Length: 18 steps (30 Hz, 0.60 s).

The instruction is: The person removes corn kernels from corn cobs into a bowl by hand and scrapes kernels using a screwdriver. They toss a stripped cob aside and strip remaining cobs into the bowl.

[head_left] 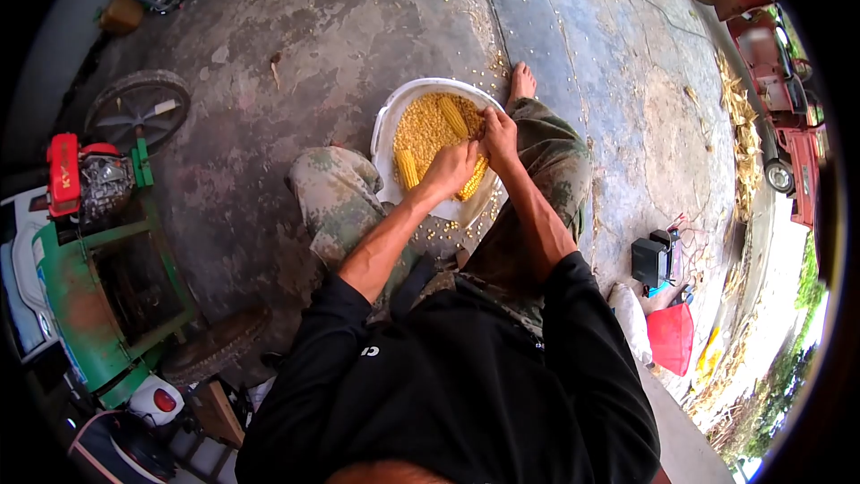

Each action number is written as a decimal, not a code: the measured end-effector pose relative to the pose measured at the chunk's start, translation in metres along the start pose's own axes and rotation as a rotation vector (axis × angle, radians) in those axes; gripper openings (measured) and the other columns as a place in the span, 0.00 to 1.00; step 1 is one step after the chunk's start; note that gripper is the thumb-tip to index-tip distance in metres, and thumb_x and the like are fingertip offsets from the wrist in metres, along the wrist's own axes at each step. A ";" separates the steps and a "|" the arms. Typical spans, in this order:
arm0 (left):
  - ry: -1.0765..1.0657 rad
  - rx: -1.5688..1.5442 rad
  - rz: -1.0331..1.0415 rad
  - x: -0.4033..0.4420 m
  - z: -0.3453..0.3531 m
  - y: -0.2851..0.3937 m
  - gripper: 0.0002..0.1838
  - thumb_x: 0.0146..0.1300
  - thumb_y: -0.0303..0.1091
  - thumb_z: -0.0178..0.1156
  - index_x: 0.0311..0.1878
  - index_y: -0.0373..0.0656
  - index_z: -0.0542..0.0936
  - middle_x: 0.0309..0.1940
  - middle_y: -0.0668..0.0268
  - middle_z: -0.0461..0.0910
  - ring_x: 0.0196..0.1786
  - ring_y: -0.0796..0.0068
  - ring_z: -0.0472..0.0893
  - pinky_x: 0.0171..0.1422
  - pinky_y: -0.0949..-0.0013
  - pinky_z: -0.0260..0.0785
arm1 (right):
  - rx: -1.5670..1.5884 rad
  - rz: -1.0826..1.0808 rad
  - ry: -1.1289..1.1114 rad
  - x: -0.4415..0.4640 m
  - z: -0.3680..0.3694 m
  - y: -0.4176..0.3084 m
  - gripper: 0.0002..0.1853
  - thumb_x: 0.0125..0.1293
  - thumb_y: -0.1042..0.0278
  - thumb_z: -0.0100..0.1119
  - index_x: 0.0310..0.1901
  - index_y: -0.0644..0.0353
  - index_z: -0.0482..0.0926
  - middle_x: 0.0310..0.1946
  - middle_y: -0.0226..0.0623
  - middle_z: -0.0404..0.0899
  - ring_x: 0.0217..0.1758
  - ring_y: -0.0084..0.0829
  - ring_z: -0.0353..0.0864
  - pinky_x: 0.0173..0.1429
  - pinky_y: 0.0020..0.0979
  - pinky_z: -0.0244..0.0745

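Note:
Between my bent legs stands a white basin with loose yellow corn kernels in it. My left hand is closed over the near side, its fingers curled against a corn cob that shows below them. Close beside it, at the basin's right rim, my right hand is closed in a pinch; what its fingers hold is hidden. Another corn cob lies on the kernels at the far side, and a further corn cob leans at the left wall.
Scattered kernels lie on the concrete floor around the basin. A green machine with a red engine and wheels stands at left. To the right are a black battery-like box, a red bag and a red vehicle.

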State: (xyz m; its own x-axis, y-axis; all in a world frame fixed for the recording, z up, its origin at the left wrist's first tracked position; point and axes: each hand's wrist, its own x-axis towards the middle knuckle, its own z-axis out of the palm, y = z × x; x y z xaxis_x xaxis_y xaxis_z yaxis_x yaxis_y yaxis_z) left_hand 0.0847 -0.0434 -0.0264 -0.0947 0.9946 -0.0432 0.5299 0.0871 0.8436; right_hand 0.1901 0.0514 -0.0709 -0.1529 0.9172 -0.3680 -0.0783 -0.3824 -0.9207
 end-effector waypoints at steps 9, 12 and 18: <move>0.032 -0.164 -0.181 0.004 -0.011 0.003 0.22 0.72 0.47 0.53 0.39 0.33 0.79 0.30 0.41 0.79 0.36 0.44 0.82 0.38 0.52 0.71 | 0.127 0.059 -0.016 0.005 -0.002 -0.009 0.15 0.75 0.59 0.52 0.43 0.66 0.79 0.22 0.28 0.71 0.21 0.20 0.70 0.27 0.24 0.68; -0.078 -0.192 -0.164 0.003 -0.013 0.007 0.24 0.71 0.50 0.54 0.40 0.33 0.79 0.31 0.41 0.80 0.37 0.43 0.82 0.39 0.52 0.71 | 0.082 0.076 -0.009 0.008 -0.008 -0.005 0.16 0.75 0.59 0.52 0.43 0.65 0.79 0.22 0.28 0.70 0.21 0.21 0.70 0.26 0.24 0.68; -0.148 -0.120 -0.086 0.000 -0.006 0.005 0.26 0.72 0.53 0.50 0.41 0.33 0.76 0.33 0.39 0.80 0.40 0.39 0.81 0.41 0.50 0.71 | -0.031 0.058 -0.055 0.009 -0.009 0.003 0.16 0.75 0.58 0.52 0.44 0.66 0.79 0.21 0.28 0.70 0.22 0.20 0.69 0.26 0.24 0.67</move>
State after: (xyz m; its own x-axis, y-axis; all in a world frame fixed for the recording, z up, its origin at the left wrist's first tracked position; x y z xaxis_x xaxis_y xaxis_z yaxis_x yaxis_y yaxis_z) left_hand 0.0819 -0.0429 -0.0193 -0.0056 0.9819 -0.1891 0.4204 0.1739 0.8905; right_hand 0.1978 0.0597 -0.0780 -0.2102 0.8857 -0.4140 -0.0370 -0.4304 -0.9019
